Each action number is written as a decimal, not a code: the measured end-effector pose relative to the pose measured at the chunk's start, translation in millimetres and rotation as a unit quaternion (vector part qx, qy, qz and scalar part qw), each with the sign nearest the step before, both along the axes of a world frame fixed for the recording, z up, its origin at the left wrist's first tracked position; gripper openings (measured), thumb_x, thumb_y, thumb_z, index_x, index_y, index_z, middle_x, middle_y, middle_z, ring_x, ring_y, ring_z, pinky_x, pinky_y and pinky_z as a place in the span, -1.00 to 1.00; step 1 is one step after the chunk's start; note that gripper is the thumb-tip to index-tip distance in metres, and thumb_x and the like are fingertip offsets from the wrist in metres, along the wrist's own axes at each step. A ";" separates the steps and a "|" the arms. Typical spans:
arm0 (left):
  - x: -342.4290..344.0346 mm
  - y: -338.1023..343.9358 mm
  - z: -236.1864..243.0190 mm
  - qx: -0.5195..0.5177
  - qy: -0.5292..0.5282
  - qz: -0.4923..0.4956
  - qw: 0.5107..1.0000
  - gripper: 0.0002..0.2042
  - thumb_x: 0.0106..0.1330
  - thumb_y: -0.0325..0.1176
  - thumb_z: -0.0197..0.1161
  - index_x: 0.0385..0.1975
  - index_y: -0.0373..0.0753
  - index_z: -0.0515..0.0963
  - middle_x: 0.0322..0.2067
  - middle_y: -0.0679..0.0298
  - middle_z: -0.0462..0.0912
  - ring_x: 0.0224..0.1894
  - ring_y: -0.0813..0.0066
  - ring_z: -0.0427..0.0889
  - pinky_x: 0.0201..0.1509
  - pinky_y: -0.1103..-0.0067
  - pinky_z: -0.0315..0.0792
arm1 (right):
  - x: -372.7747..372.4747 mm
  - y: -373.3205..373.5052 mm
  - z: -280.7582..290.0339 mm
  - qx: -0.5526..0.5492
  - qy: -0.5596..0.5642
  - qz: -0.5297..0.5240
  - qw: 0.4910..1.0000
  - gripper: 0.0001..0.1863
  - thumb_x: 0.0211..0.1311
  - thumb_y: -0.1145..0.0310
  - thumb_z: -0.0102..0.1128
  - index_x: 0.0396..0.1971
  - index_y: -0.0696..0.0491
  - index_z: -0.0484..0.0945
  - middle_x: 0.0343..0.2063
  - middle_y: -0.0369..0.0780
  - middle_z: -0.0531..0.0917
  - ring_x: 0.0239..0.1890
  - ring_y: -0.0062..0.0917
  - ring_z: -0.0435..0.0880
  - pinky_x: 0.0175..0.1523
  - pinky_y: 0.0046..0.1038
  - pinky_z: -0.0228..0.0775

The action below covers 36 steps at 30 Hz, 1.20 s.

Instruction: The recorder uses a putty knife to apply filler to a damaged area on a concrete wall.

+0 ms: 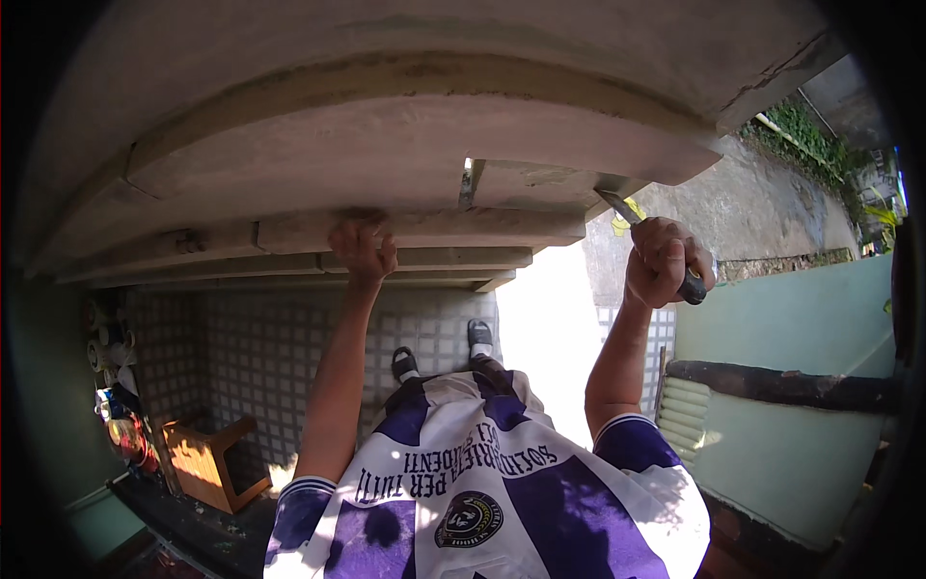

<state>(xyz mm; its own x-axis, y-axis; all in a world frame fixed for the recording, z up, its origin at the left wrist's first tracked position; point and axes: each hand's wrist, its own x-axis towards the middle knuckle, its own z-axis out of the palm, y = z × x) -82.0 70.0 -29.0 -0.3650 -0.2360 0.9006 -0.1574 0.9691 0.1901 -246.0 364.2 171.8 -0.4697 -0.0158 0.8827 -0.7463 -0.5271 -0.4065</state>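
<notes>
My right hand (664,262) is closed round the dark handle of a tool with a narrow metal blade (615,205); its exact kind is hard to tell. The blade tip meets the right end of a pale, roughly patched panel (531,183) set in a long ledged structure. Left of that panel, a narrow bright gap (468,183) shows. My left hand (364,249) lies against a pale ledge (434,228) lower on the structure, its fingers curled over the edge and partly in shadow.
More ledges (415,259) run below, above a tiled floor (251,338) where my sandalled feet (405,362) stand. A wooden stool (217,463) is at lower left. On the right are a pale green wall (791,328) and a dark horizontal pole (781,384).
</notes>
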 end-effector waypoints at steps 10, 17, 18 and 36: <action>0.1 -2.4 0.0 0.007 -0.022 -0.003 1.000 -0.67 0.35 0.00 -0.03 -0.27 -0.09 0.56 -0.30 0.31 0.54 -0.21 0.24 0.43 -0.05 0.31 0.20 | -10.6 -2.6 -9.5 0.061 -0.008 -0.179 0.982 -0.66 0.15 0.52 0.07 -0.74 0.08 0.16 -0.84 -0.28 0.35 -0.86 -0.58 0.18 -0.69 -0.55 0.08; 1.2 -3.0 -5.9 -0.004 -0.013 0.006 1.000 -0.65 0.36 0.01 -0.04 -0.24 -0.09 0.56 -0.27 0.25 0.51 -0.17 0.18 0.40 -0.04 0.28 0.20 | -12.3 -6.2 -10.5 0.198 -0.004 -0.296 0.934 -0.63 0.08 0.49 0.07 -0.82 0.09 0.16 -0.88 -0.25 0.36 -0.83 -0.64 0.27 -0.68 -0.55 0.11; 1.6 -2.4 -6.4 0.000 -0.018 0.004 1.000 -0.65 0.36 0.02 -0.05 -0.23 -0.09 0.56 -0.26 0.25 0.51 -0.16 0.17 0.40 -0.05 0.27 0.20 | -19.7 -12.6 -27.6 0.187 -0.051 -0.226 0.955 -0.67 0.00 0.51 0.07 -0.85 0.09 0.19 -0.89 -0.27 0.35 -0.84 -0.63 0.28 -0.67 -0.56 0.18; 0.9 -3.9 -1.2 0.004 -0.013 0.011 1.000 -0.65 0.34 0.01 -0.03 -0.26 -0.12 0.55 -0.30 0.19 0.47 -0.20 0.10 0.38 -0.08 0.25 0.20 | -19.1 6.1 -5.0 0.021 -0.031 -0.123 0.992 -0.56 0.14 0.47 0.08 -0.81 0.05 0.06 -0.90 -0.23 0.33 -0.86 -0.65 0.23 -0.73 -0.58 0.06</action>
